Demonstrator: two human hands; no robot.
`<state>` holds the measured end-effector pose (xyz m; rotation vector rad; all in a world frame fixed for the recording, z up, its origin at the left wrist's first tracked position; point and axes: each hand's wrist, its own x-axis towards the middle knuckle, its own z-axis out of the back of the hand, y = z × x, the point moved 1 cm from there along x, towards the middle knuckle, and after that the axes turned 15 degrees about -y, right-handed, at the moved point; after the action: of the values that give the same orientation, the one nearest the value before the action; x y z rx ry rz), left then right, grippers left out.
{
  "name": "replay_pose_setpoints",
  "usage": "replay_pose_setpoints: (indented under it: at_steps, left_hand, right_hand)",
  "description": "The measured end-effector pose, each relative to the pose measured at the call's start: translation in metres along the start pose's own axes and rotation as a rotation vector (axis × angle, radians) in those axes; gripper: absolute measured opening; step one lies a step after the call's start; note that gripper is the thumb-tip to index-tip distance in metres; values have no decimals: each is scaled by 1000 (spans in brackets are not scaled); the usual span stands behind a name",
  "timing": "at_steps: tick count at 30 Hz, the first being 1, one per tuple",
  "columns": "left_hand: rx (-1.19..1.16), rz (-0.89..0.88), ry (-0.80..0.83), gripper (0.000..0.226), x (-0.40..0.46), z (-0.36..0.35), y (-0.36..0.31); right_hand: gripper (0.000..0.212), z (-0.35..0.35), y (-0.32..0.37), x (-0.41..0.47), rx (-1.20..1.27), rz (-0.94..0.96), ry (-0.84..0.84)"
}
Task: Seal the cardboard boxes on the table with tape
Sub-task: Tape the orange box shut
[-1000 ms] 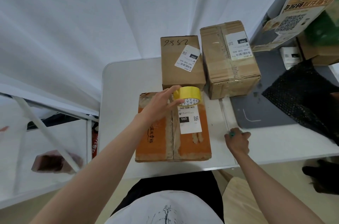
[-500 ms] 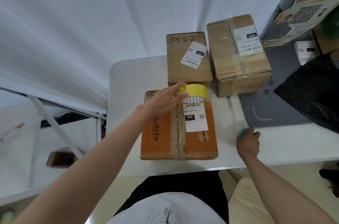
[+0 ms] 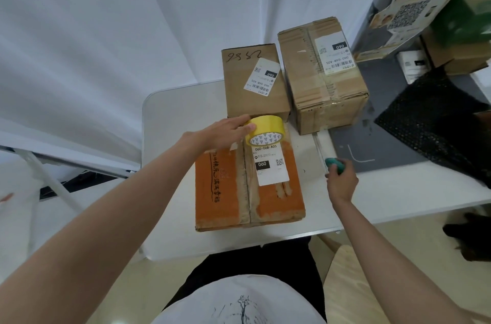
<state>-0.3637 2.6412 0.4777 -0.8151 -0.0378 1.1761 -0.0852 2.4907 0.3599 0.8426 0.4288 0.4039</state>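
the left hand [image 3: 225, 132] reaches in from the left over the white desk [image 3: 175, 122], its fingers and thumb curled round the rim of a yellow roll of packing tape [image 3: 264, 130]. the roll is held tilted at the far end of an orange cardboard box [image 3: 248, 185] that lies flat on the desk right in front of the person. a centre seam with worn brownish tape runs along this box's top, and a white shipping label [image 3: 271, 164] printed "060" sits to the right of the seam, just under the roll.

behind the orange box stands a plain brown cardboard box [image 3: 255, 82] with handwritten digits on top and a white label stuck at an angle. just to its right is a bigger brown cardboard box [image 3: 324, 76], creased and already taped along its top, with its own white label; the two brown boxes stand close side by side, and i cannot tell whether they touch.

further right, the right hand [image 3: 341, 180] is curled round a small teal object [image 3: 334, 164] near the desk's right part, beside a dark grey mat [image 3: 372, 143]. what the teal object is cannot be made out. a black mesh-textured item [image 3: 435, 122] lies at the far right.
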Motion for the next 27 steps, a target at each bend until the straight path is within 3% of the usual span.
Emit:
replay_pose_setpoints:
  at_steps: [5, 12, 18, 27]
  left_hand:
    - [-12, 17, 64, 56, 5, 8, -4]
    - [7, 55, 75, 67, 8, 10, -8]
    - [-101, 46, 119, 52, 9, 11, -6]
    - [-75, 10, 124, 43, 14, 8, 1]
  right_hand:
    - [15, 4, 45, -35, 221, 262, 97]
    - [16, -18, 66, -99, 199, 593, 376]
    - [11, -49, 77, -133, 101, 658, 307]
    - [22, -73, 98, -145, -79, 799, 127]
